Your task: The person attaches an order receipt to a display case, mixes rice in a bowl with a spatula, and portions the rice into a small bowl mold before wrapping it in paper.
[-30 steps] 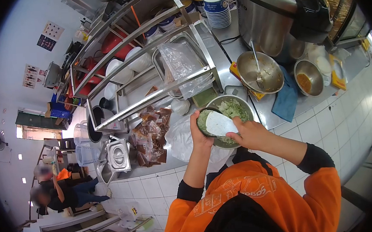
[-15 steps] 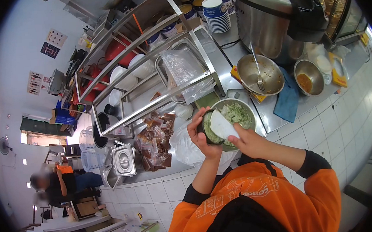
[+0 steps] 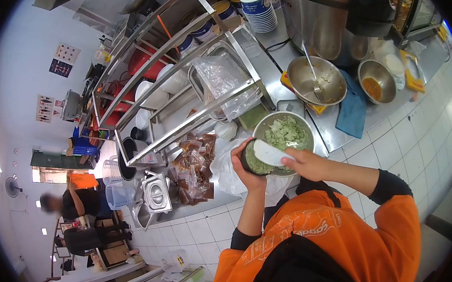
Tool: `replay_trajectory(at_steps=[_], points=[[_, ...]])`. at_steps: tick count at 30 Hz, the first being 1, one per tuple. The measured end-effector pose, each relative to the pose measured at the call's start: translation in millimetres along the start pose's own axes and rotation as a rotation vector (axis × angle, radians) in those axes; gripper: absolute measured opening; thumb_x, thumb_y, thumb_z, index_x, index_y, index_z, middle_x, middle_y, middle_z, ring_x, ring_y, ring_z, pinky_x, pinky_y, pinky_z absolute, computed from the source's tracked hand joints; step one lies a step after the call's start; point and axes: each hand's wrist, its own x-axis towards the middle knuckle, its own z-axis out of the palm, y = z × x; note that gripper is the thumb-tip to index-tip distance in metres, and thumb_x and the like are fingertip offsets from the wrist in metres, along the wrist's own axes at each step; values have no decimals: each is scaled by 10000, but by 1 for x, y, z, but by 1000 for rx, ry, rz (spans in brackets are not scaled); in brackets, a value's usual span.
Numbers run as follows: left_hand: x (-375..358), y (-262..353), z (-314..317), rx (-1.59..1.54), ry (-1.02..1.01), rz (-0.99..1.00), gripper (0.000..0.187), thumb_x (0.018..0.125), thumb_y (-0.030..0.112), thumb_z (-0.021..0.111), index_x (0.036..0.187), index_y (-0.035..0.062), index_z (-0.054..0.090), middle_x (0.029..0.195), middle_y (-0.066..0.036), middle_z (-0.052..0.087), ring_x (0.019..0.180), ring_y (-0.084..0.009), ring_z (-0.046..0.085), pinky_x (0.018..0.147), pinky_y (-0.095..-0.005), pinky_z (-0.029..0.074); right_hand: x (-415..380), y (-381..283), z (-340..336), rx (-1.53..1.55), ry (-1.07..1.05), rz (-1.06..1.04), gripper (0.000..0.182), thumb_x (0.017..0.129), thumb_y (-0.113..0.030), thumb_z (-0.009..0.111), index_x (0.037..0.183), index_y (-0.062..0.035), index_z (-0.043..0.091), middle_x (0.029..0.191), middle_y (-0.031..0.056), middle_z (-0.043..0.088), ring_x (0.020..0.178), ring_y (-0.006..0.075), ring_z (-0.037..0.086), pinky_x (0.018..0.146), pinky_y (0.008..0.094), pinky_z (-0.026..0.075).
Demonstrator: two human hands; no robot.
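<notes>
My left hand (image 3: 245, 167) is wrapped round a small dark bowl (image 3: 246, 159), tilted and filled with green rice. In my right hand (image 3: 311, 165) is a white rice paddle (image 3: 273, 154), its broad blade lying over the mouth of the small bowl against the rice. Both are above the near left part of a large metal bowl (image 3: 310, 144) on the counter, which holds a mound of loose green rice (image 3: 287, 132). My hands hide part of this bowl's near rim.
To the right are a steel bowl with a fork (image 3: 327, 84), a blue cloth (image 3: 351, 112) and a bowl with orange sauce (image 3: 377, 89). A large cooker (image 3: 315, 24) stands behind. Left are a metal rack (image 3: 182, 115), brown sachets (image 3: 193, 161) and a lidded steel container (image 3: 157, 194). Another person (image 3: 78, 203) is far left.
The paddle's blade has turned flatter across the small bowl, and my right hand has moved slightly right. More of the rice in the large bowl shows. The far person has shifted, raising something orange.
</notes>
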Motion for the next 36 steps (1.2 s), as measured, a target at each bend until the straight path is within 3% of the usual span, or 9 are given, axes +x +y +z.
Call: replay_trajectory(at_steps=[3, 6, 10, 13, 17, 22, 28, 31, 36], points=[[1, 0, -3, -4, 68, -25, 523, 988, 538, 301, 1055, 80, 543, 1166, -152, 589, 1072, -258, 565, 951, -404, 451, -1, -53, -24, -151, -4, 108, 511, 946, -496, 475, 1061, 1, 493, 806, 288, 634, 787, 455, 629, 728, 483, 499], [7, 15, 5, -78, 94, -200, 558, 986, 561, 282, 1013, 79, 562, 1121, -157, 612, 1046, -260, 579, 940, -398, 457, 2, -30, 5, -383, 23, 2, 530, 938, -502, 495, 1074, 9, 453, 735, 284, 614, 732, 458, 630, 662, 497, 498], [2, 12, -3, -50, 85, -352, 599, 975, 584, 285, 995, 59, 574, 1102, -160, 628, 1017, -277, 601, 932, -396, 465, -1, -21, 6, -366, -54, 110, 583, 925, -517, 500, 1113, 33, 454, 783, 279, 627, 768, 463, 620, 716, 513, 486], [7, 20, 1, -200, 167, -508, 594, 970, 575, 310, 1016, 49, 581, 1092, -160, 633, 1021, -285, 603, 919, -407, 475, -14, -21, -2, -255, -39, -20, 557, 919, -496, 522, 1130, 12, 430, 788, 275, 627, 768, 461, 620, 711, 517, 486], [21, 26, -2, -333, 114, -662, 501, 974, 503, 382, 949, 55, 606, 1040, -179, 665, 952, -261, 636, 876, -379, 501, -8, -13, 0, -439, -27, -32, 538, 915, -461, 545, 1146, 0, 393, 777, 277, 624, 751, 473, 615, 685, 524, 486], [28, 19, -10, -90, -198, -638, 442, 986, 420, 395, 979, 32, 607, 1048, -173, 665, 943, -243, 640, 874, -368, 500, 3, -1, 13, -530, 63, -34, 540, 914, -452, 550, 1135, 10, 377, 737, 265, 621, 721, 479, 617, 640, 524, 487], [19, 15, -13, -185, -171, -646, 404, 977, 389, 423, 1031, 27, 595, 1123, -182, 646, 998, -252, 632, 916, -381, 490, 0, -3, -8, -350, -87, -41, 518, 919, -456, 541, 1148, -14, 395, 745, 296, 609, 759, 480, 617, 668, 522, 482], [19, 22, 1, -301, -54, -638, 385, 971, 375, 438, 1036, 29, 593, 1191, -191, 618, 1020, -260, 629, 928, -389, 488, 2, -17, -25, -347, -8, 2, 523, 919, -467, 536, 1170, -27, 406, 755, 304, 607, 775, 477, 616, 685, 523, 479], [19, 12, -15, -332, -145, -586, 399, 936, 390, 477, 1087, 38, 590, 1242, -175, 596, 1081, -302, 601, 982, -445, 452, 4, -4, -5, -420, -16, 5, 554, 914, -504, 524, 1184, -32, 419, 770, 292, 619, 747, 468, 621, 674, 511, 488]])
